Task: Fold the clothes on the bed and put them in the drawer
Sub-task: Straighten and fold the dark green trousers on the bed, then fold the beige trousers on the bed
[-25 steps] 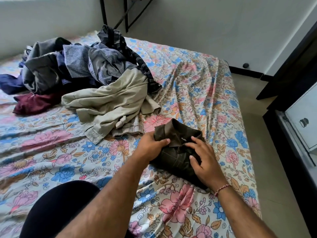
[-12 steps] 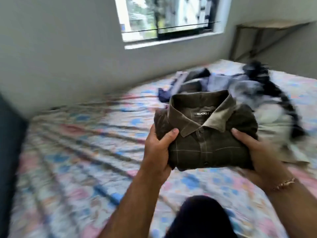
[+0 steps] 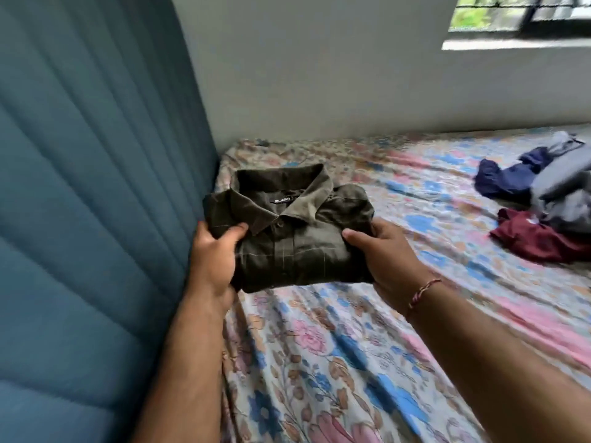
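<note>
Starting at the blue padded headboard (image 3: 80, 187), which fills the whole left side: just to its right the left hand (image 3: 212, 260) grips the near left corner of the folded olive shirt (image 3: 287, 231), thumb on top, the other fingers hidden beneath the cloth. The shirt is a neat packet, collar up and away from the person, label showing, held just clear of the flowered bedsheet (image 3: 335, 362) close to the headboard. On the shirt's other side the right hand (image 3: 388, 254) clasps the near right corner, thumb pressed on top and the rest tucked under; a red thread bracelet (image 3: 423, 290) sits at that wrist.

Far to the right of the headboard lies the unfolded heap (image 3: 550, 193): navy, grey and maroon pieces, well apart from the shirt. A window (image 3: 518, 20) is high on the wall.

My read: folding of this 1 shirt is done and the carry is in hand. No drawer shows here, so whether it goes down near the headboard or travels on, I cannot tell. The next move calls for both hands keeping the packet level so the folds don't slip.
</note>
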Demonstrator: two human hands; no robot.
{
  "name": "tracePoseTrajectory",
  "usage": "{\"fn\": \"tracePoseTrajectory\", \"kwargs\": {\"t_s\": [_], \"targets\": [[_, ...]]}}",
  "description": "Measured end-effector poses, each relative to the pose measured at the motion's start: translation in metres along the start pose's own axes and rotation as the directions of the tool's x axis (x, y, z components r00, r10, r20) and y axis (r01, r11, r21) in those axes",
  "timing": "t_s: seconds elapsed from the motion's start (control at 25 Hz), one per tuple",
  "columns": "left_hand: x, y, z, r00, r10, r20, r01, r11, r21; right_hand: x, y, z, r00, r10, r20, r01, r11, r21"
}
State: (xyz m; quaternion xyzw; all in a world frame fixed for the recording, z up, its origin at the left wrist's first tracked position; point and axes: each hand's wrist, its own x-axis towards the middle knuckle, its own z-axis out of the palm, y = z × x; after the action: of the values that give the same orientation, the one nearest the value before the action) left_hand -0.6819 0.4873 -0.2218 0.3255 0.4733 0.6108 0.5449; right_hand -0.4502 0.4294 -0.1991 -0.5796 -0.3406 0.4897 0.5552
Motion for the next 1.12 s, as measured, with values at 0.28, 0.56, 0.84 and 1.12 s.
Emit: {"fn": "tracePoseTrajectory", "kwargs": {"t_s": [0.28,0.56,0.84,1.12], "targets": [[-0.014,-0.072,-0.037,0.827,0.520,0.214,-0.368,0.212,0.905,-0.006,0.048,0.055,0.853,-0.374,0.365,0.430,0.104,-0.897],[0.006,-0.095,-0.049,0.941,0.177,0.288,-0.307,0.090,0.948,0.003,0.066,0.033,0.873,0.010,0.487,0.477,0.181,-0.860],[-0.126,-0.074,0.152,0.785,0.116,0.608,-0.483,0.729,0.485,-0.064,0.035,-0.186,0.919,-0.376,-0.120,0.064,0.443,-0.894],[-0.371,-0.139,0.389,0.466,-0.661,0.588,0.775,0.625,0.089,-0.201,0.055,-0.391,0.525,-0.365,-0.769,-0.362,0.722,-0.590]]}}
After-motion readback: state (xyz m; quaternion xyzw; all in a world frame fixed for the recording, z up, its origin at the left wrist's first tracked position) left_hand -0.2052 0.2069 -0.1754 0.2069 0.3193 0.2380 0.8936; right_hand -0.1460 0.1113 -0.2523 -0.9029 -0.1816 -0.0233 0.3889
